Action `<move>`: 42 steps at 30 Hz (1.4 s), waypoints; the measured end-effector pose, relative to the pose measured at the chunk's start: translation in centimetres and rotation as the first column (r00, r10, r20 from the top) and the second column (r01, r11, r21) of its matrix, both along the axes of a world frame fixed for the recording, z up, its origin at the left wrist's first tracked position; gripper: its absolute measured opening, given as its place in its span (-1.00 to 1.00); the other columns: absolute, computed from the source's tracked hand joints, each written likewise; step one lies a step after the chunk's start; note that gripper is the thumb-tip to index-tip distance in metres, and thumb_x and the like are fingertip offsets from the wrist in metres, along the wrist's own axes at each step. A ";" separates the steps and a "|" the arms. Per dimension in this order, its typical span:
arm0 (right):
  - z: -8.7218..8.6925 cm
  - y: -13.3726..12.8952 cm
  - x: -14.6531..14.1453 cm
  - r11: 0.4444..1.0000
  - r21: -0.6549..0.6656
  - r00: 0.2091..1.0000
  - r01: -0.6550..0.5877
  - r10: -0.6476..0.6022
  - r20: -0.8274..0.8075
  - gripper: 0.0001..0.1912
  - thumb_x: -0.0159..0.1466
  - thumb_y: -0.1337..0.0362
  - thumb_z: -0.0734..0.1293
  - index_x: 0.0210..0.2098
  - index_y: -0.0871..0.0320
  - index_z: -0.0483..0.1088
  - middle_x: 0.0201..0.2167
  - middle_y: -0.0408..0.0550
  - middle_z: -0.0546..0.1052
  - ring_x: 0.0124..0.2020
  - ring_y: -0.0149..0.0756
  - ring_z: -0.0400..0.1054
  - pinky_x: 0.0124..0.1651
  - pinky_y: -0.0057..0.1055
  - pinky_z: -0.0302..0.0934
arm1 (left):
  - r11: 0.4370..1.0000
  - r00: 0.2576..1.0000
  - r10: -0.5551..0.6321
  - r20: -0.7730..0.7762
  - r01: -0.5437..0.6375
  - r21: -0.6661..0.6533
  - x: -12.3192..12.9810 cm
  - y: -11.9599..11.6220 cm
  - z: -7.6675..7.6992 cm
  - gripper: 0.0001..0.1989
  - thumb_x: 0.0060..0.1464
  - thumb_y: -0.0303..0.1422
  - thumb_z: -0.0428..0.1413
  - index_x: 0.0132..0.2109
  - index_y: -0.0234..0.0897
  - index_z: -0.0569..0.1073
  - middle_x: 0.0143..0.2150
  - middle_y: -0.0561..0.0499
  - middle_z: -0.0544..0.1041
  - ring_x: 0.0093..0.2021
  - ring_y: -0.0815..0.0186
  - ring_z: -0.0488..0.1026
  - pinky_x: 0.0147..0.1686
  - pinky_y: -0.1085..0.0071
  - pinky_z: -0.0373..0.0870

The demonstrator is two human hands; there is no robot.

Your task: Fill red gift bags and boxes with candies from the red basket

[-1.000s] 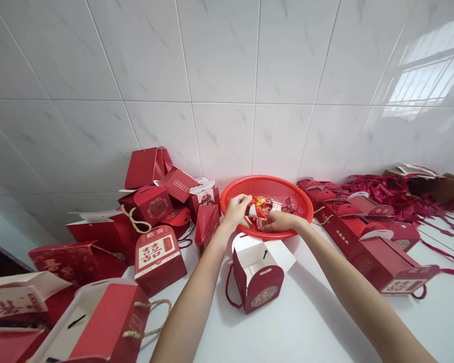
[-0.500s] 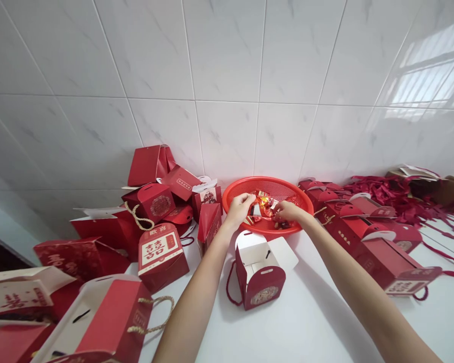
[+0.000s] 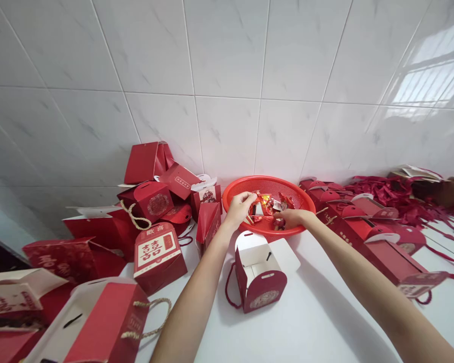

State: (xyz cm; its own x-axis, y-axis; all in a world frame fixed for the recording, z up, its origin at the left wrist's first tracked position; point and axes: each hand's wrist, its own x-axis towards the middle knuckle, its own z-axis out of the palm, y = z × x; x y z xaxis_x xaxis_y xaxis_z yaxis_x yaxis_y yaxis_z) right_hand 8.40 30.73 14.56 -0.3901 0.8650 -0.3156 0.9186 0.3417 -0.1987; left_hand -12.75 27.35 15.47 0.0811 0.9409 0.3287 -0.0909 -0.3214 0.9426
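Observation:
A red plastic basket (image 3: 232,187) stands against the wall, with wrapped sweets (image 3: 267,201) in shiny red and gold foil inside. My left hand (image 3: 239,209) is over its left side, thumb and fingers pinched together; what they hold, if anything, is too small to tell. Inside the right part of the basket, my right hand (image 3: 290,219) has its fingers closed by a dark red wrapped piece, the fingertips partly hidden. In front of the basket, between my forearms, an open red box (image 3: 265,290) with a white inside and a dark red cord handle stands upright.
Many red gift boxes and bags crowd the left, among them a box with a rope handle (image 3: 106,317) and one with white lettering panel (image 3: 161,257). More red boxes (image 3: 393,254) stand at right, with dark red ribbons (image 3: 386,191) behind. A tiled wall closes the back.
My right hand has shifted slightly down within the basket, and a dark red piece now shows at its fingertips. My left hand stays nearly where it was. The view has shifted slightly.

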 end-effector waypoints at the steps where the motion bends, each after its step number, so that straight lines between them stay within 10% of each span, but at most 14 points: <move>1: 0.1 -0.2 -0.1 1.000 -0.018 1.000 -0.007 0.007 0.007 -0.48 -0.05 0.27 0.48 -0.05 -0.03 0.54 -0.18 0.02 0.59 -0.17 0.01 0.49 -0.25 -0.27 0.30 | 1.000 1.000 0.006 -0.007 -0.006 0.007 0.0 0.0 -0.1 -0.74 -0.09 -0.16 0.19 -0.51 -0.28 0.44 -0.47 0.06 0.43 -0.36 0.33 0.33 -0.28 0.41 0.26; 7: 1.1 -1.4 -0.9 0.992 -0.103 0.998 -0.067 0.065 -0.020 -0.61 0.06 0.34 0.42 -0.09 0.06 0.56 -0.16 0.00 0.59 -0.12 -0.04 0.46 -0.16 -0.31 0.30 | 1.000 1.000 -0.004 -0.012 0.004 0.003 -0.1 0.0 -0.4 -0.74 -0.09 -0.17 0.19 -0.50 -0.28 0.44 -0.47 0.06 0.42 -0.37 0.33 0.31 -0.31 0.41 0.25; 10: 1.6 -1.9 -0.8 0.990 -0.113 0.957 -0.089 0.053 -0.284 -0.69 0.15 0.30 0.35 -0.10 0.14 0.54 -0.17 -0.02 0.58 -0.16 -0.18 0.45 -0.13 -0.37 0.30 | 1.000 1.000 0.000 0.002 0.000 0.013 0.0 0.1 -0.5 -0.75 -0.09 -0.17 0.20 -0.49 -0.28 0.44 -0.47 0.06 0.42 -0.36 0.33 0.33 -0.29 0.41 0.26; 16: 1.4 -2.1 0.3 0.978 -0.208 0.578 -0.002 -0.169 -0.799 -0.64 0.21 0.20 0.36 -0.02 0.18 0.46 -0.27 -0.08 0.53 -0.41 -0.39 0.41 -0.25 -0.40 0.34 | 1.000 0.999 -0.014 0.034 0.014 0.006 0.0 0.1 -0.4 -0.73 -0.11 -0.15 0.21 -0.49 -0.28 0.44 -0.48 0.07 0.41 -0.37 0.34 0.32 -0.29 0.41 0.26; 33: 1.1 -2.0 0.5 0.974 -0.185 0.217 0.129 -0.210 -0.953 -0.76 0.08 0.18 0.47 -0.28 0.14 0.52 -0.33 -0.12 0.54 -0.50 -0.45 0.34 -0.44 -0.47 0.30 | 0.999 1.000 -0.018 0.020 0.017 0.039 0.1 -0.3 -0.1 -0.69 -0.12 -0.12 0.21 -0.52 -0.27 0.37 -0.49 0.09 0.34 -0.40 0.36 0.24 -0.34 0.42 0.17; 42: 0.8 -1.9 0.6 0.966 -0.170 0.194 0.197 -0.208 -0.959 -0.73 0.03 0.16 0.48 -0.29 0.13 0.53 -0.32 -0.12 0.56 -0.45 -0.43 0.37 -0.43 -0.49 0.27 | 0.999 0.998 -0.033 0.047 0.032 0.021 0.1 -0.6 0.2 -0.69 -0.14 -0.10 0.23 -0.48 -0.28 0.44 -0.45 0.08 0.41 -0.35 0.34 0.30 -0.27 0.42 0.22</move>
State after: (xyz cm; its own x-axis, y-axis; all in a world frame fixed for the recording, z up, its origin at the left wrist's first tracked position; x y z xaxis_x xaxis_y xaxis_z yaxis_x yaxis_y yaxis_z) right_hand 9.02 28.88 15.36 -0.2085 0.9657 0.1550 0.0547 0.1698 -0.9840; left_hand -12.65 26.75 15.70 0.0960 0.9312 0.3516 -0.1457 -0.3362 0.9304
